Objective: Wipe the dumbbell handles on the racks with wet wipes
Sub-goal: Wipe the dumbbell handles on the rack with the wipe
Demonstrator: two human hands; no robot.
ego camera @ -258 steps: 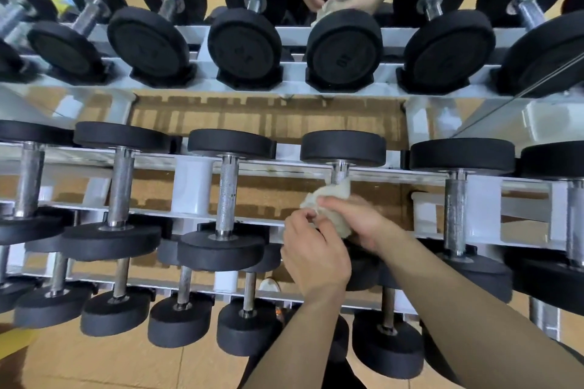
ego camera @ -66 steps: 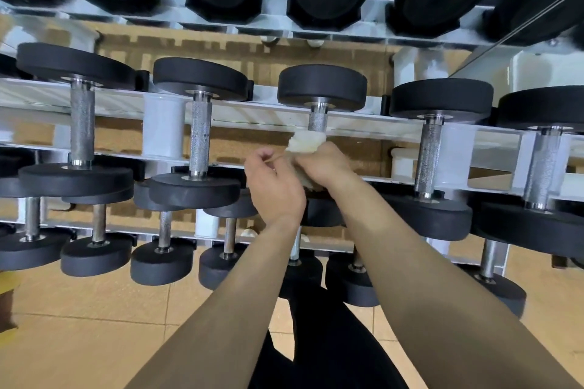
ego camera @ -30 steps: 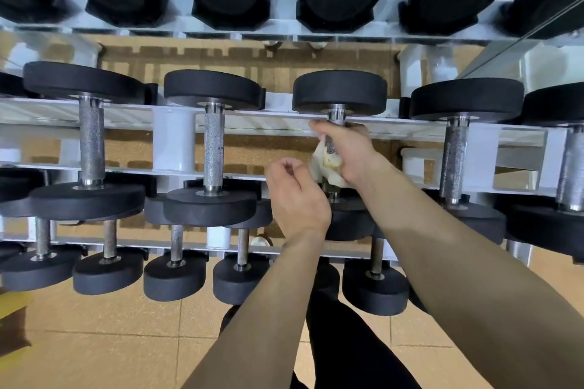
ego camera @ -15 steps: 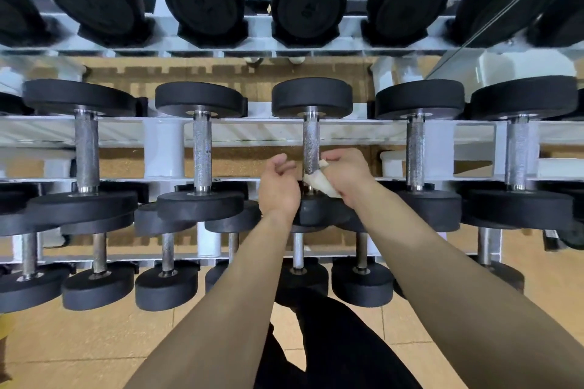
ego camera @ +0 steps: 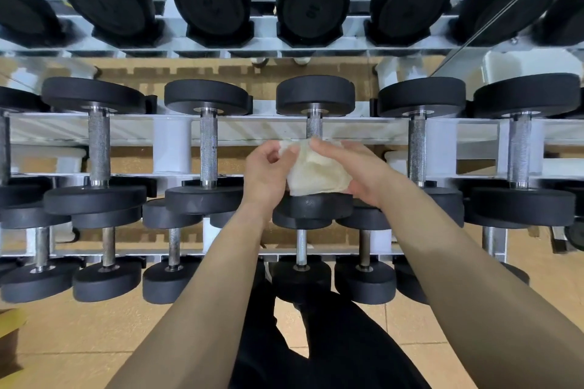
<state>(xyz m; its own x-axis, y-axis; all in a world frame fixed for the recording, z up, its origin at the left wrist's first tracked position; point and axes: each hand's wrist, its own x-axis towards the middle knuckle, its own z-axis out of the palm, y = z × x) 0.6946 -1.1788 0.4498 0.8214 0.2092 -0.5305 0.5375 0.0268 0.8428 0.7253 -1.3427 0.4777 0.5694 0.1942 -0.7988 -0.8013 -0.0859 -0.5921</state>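
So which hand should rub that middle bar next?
Probably the right hand: most of the wet wipe rests in it, just over the middle handle. The left hand only pinches the wipe's top corner.

No text is being read with certainty. Faint embossed marks, likely weight numbers, are being shown on the dark end faces of the top-row dumbbells [ego camera: 311, 3], but they are being lost to blur and dimness.
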